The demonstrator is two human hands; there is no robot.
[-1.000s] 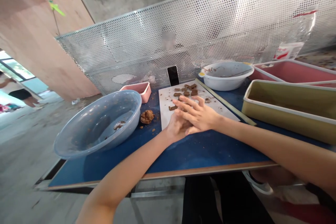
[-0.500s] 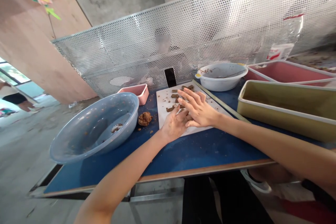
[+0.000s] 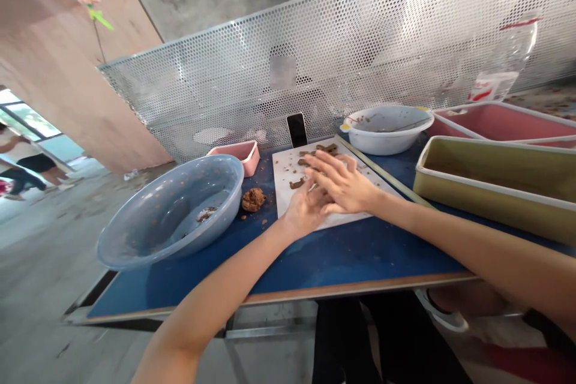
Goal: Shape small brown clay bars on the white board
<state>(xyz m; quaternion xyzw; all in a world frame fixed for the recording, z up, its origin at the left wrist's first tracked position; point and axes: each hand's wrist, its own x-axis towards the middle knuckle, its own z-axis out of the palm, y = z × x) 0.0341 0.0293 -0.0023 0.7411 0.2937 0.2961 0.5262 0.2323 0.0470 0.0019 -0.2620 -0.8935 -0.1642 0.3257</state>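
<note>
Over the white board (image 3: 284, 204), my two hands lie one across the other. My right hand (image 3: 344, 186) is palm down with its fingers stretched out. Beneath it, my left hand (image 3: 302, 211) is turned palm up, its fingers partly covered by the right. Whatever may be between the palms is hidden. Small brown clay pieces (image 3: 297, 183) and crumbs lie on the board just past my fingertips. To the left of the board, a rough brown lump of clay (image 3: 254, 199) rests on the blue table (image 3: 324, 264).
A large blue basin (image 3: 171, 210) stands at the left, a small pink tray (image 3: 249, 161) behind it. A phone (image 3: 297, 130) leans by the perforated metal screen (image 3: 202, 84). A stick (image 3: 382, 173), white basin (image 3: 389, 138), olive planter (image 3: 490, 192) and pink tray (image 3: 517, 123) are on the right.
My right hand has slid slightly further over the left, covering more of its fingers. The whole view has shifted a little, moving the scene rightward.
</note>
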